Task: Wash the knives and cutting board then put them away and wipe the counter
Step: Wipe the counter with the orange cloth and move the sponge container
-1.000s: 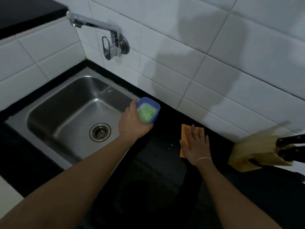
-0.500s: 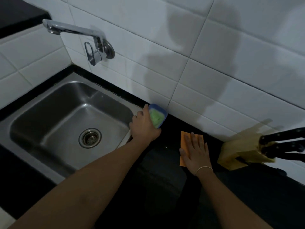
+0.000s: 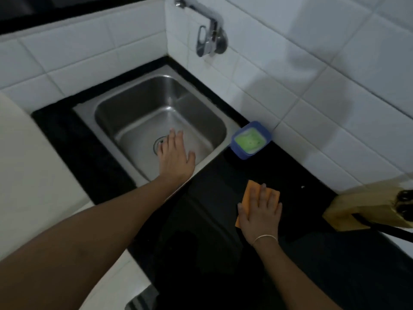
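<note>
The left hand (image 3: 175,157) has let go of the blue tub (image 3: 250,139) it was gripping a second ago and now hangs over the sink (image 3: 125,113), fingers straight and slightly spread, holding nothing. The tub itself has been set down: it sits on the black counter (image 3: 212,198) at the sink's right corner, close against the tiled wall (image 3: 312,90). The right hand (image 3: 260,211) hasn't budged, palm flat on the orange cloth (image 3: 251,193), fingers straight and close together, pressing it onto the counter near the middle.

Biggest vessel first: the steel sink, its basin bare apart from the round drain (image 3: 159,143), which the left fingertips partly cover. The tap (image 3: 209,36) juts from the wall at the far side above it. At the right edge stands the wooden knife block (image 3: 362,209), tilted, with dark knife handles (image 3: 404,203) poking out of its slots; blur keeps me from counting them. Smallest, the blue tub, open on top, holds a pale green mass, what exactly I cannot tell. A thin bracelet (image 3: 266,237) rings the right wrist.
</note>
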A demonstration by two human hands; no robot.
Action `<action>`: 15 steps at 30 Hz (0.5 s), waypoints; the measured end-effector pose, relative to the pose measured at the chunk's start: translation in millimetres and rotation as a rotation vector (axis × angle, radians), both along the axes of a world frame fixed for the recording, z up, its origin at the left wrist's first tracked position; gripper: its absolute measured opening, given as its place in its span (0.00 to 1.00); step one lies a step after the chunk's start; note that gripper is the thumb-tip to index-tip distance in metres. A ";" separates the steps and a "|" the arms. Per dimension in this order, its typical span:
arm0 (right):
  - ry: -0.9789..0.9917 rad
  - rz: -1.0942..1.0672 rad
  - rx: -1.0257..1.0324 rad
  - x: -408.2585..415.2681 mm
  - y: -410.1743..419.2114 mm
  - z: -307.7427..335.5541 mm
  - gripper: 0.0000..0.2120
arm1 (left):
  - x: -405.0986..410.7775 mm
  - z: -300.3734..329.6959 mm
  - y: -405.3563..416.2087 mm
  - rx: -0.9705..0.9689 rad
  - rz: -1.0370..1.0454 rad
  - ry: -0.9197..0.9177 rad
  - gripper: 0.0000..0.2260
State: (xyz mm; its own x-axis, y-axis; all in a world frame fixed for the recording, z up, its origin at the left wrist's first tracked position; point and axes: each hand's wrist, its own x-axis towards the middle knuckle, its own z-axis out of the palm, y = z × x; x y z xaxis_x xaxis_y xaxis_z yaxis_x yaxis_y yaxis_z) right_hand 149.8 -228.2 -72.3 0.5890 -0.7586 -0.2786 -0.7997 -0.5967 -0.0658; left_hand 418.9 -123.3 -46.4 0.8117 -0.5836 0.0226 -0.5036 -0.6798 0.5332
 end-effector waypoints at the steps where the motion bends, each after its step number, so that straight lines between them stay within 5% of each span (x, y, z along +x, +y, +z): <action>1: -0.020 0.063 0.017 15.5 21.0 -0.3 0.37 | 4.1 -2.4 19.8 -0.006 0.019 0.025 0.32; 5: -0.075 0.265 0.025 91.9 81.2 -4.6 0.35 | 19.1 -16.2 100.9 0.118 0.103 0.078 0.30; 10: -0.081 0.390 0.055 133.8 56.3 -2.8 0.34 | 25.1 -33.8 172.4 0.388 0.048 0.067 0.32; 15: -0.058 0.141 0.032 50.9 28.3 0.8 0.35 | 31.5 -22.7 176.5 0.483 -0.066 0.141 0.33</action>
State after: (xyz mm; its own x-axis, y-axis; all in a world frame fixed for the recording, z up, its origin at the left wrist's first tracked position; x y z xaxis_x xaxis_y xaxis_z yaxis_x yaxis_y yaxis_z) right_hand 200.7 -199.8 -71.5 0.7048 -0.6587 -0.2634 -0.7026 -0.6995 -0.1304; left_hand 450.4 53.2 -69.1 0.7484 -0.5508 -0.3695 -0.4998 -0.8346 0.2317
